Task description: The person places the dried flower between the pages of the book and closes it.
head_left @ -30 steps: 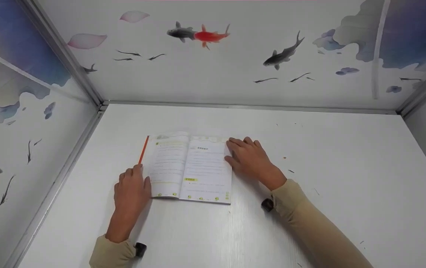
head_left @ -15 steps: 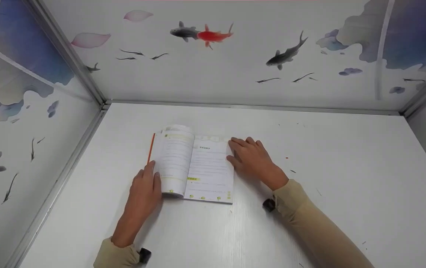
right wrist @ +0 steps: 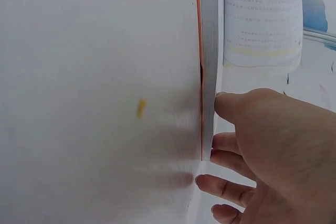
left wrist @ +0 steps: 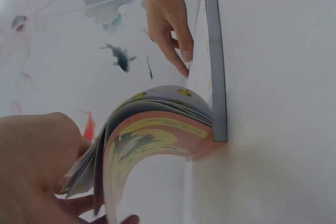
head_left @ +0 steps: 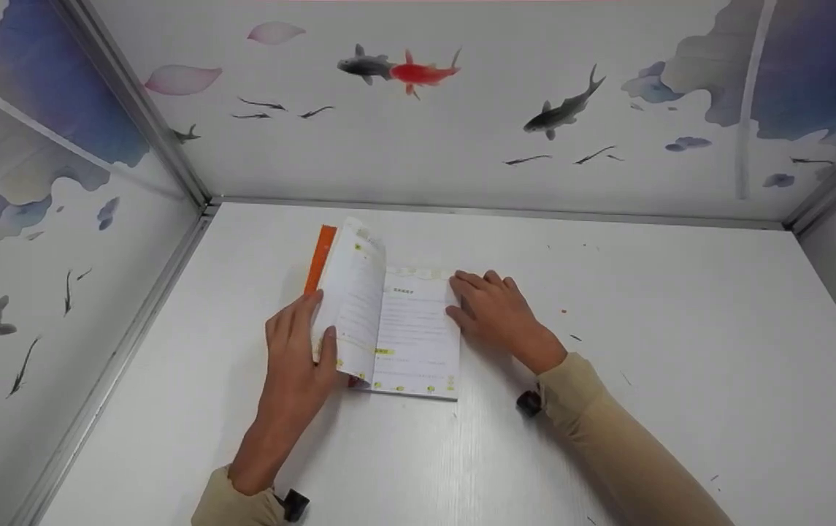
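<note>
An open book [head_left: 418, 329] lies on the white table, its right half flat and its left half raised. My left hand [head_left: 293, 365] grips the raised left pages and orange cover [head_left: 319, 256], thumb on the page side and fingers behind. In the left wrist view the lifted pages [left wrist: 157, 100] bow in a curve from the spine, with a coloured picture inside the cover. My right hand [head_left: 494, 314] rests at the upper right edge of the book. Its thumb [right wrist: 228, 106] touches the page edge in the right wrist view, the other fingers spread near the corner.
White walls [head_left: 461, 146] with painted fish and lotus shapes enclose the table [head_left: 644, 329] at the back and sides. Small dark and orange specks [head_left: 564, 311] lie on the tabletop right of the book. A black wrist camera [head_left: 529, 403] sits under the right cuff.
My left hand has moved right and up, lifting the left pages and cover from nearly flat to steeply raised. More orange cover shows. My right hand has stayed at the right edge.
</note>
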Demonstrator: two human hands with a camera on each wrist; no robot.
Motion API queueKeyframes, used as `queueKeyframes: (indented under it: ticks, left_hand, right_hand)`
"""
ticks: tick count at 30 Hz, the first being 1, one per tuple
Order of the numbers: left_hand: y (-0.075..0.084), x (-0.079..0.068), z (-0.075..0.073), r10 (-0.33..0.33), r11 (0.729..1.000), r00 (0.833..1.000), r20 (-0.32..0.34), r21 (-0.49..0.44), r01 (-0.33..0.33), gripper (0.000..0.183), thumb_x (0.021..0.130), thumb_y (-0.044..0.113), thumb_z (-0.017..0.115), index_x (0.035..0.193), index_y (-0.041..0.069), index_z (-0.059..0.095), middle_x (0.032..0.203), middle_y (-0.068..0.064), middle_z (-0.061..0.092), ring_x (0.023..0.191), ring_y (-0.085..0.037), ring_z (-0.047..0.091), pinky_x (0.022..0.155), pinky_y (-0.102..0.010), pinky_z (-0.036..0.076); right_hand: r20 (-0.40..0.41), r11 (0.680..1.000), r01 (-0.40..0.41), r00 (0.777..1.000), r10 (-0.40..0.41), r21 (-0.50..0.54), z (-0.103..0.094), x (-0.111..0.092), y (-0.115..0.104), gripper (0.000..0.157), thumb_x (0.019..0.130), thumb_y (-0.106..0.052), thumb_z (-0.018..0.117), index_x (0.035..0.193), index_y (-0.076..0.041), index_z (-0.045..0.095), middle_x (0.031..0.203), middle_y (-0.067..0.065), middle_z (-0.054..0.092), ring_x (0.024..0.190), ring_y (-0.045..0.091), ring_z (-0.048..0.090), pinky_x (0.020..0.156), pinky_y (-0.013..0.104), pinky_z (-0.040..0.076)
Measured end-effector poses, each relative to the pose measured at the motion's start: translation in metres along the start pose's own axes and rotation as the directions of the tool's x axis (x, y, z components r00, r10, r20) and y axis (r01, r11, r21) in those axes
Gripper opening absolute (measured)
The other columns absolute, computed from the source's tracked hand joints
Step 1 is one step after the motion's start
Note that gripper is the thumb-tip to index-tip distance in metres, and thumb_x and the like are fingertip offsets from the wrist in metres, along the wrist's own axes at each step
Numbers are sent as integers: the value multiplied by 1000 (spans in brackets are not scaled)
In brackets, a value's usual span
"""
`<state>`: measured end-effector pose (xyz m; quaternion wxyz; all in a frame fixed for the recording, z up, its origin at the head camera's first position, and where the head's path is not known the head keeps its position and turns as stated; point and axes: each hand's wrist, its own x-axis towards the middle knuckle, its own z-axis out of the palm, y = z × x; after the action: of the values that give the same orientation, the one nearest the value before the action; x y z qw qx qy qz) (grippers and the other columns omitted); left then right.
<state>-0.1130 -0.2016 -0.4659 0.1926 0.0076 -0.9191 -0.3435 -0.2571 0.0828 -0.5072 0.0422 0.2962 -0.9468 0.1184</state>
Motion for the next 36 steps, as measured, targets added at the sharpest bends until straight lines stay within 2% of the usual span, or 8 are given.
queueKeyframes:
  ticks: [3, 8, 13, 17, 20, 24, 30, 36]
  left_hand:
    - [11, 0, 0, 109, 993, 993, -32, 52, -108, 55, 97, 5, 61, 150, 7, 45, 152, -10, 43, 139, -25, 35, 109, -39, 46]
    - [26, -3, 1, 257, 965, 966, -28, 70, -254, 55, 93, -3, 63, 146, 7, 51, 153, -8, 45, 143, -22, 36, 108, -35, 47]
    - [40, -3, 8, 407, 912, 913, 16, 39, -408, 55, 92, -5, 64, 144, 6, 53, 154, -5, 45, 146, -19, 38, 114, -31, 41]
    - [48, 1, 20, 485, 871, 868, 108, 27, -491, 47, 94, 4, 66, 140, 11, 58, 152, 0, 48, 145, -12, 41, 114, -28, 40]
    - [51, 3, 32, 511, 854, 836, 198, -5, -521, 39, 95, 16, 68, 134, 16, 62, 151, 4, 50, 141, -9, 44, 111, -27, 44]
    - [53, 4, 49, 512, 850, 801, 311, -52, -523, 33, 96, 27, 68, 129, 21, 64, 149, 7, 52, 138, -8, 48, 108, -28, 47]
    - [50, 3, 66, 494, 860, 765, 413, -107, -498, 33, 93, 29, 72, 125, 24, 65, 145, 5, 56, 130, -13, 55, 106, -32, 50]
    - [47, 3, 77, 468, 873, 730, 498, -132, -469, 36, 92, 34, 74, 126, 26, 67, 142, 3, 58, 128, -12, 55, 105, -32, 51]
  right_hand:
    - [12, 1000, -11, 1000, 11, 1, 0, 0, 0, 55, 101, -44, 56, 148, -14, 52, 153, 6, 51, 120, 31, 53, 95, 51, 43]
    - [23, 1000, -30, 999, 30, -9, 1, 0, -2, 56, 101, -46, 56, 148, -17, 51, 154, 3, 49, 119, 30, 52, 92, 48, 42]
    - [-23, 997, -45, 999, 44, -58, 2, -2, -2, 54, 100, -47, 57, 145, -18, 55, 151, 2, 53, 120, 31, 55, 89, 48, 43]
    - [-51, 996, -66, 997, 63, -56, 1, -2, -3, 53, 98, -48, 61, 143, -19, 58, 148, 1, 57, 119, 31, 57, 87, 48, 44]
    - [-36, 996, -85, 996, 84, -38, 1, -1, -4, 56, 97, -49, 62, 144, -19, 57, 148, 1, 57, 117, 31, 57, 87, 47, 44]
    - [-7, 991, -130, 992, 130, -26, 2, 0, -6, 60, 96, -49, 63, 146, -18, 54, 149, 2, 56, 118, 31, 57, 91, 46, 44]
    - [24, 985, -172, 985, 172, 11, 4, 0, -2, 64, 95, -50, 64, 148, -16, 51, 149, 4, 56, 120, 30, 55, 98, 48, 45]
    - [82, 983, -145, 987, 136, 116, 4, 0, 7, 64, 97, -46, 62, 152, -18, 45, 154, 3, 50, 121, 28, 51, 102, 48, 44]
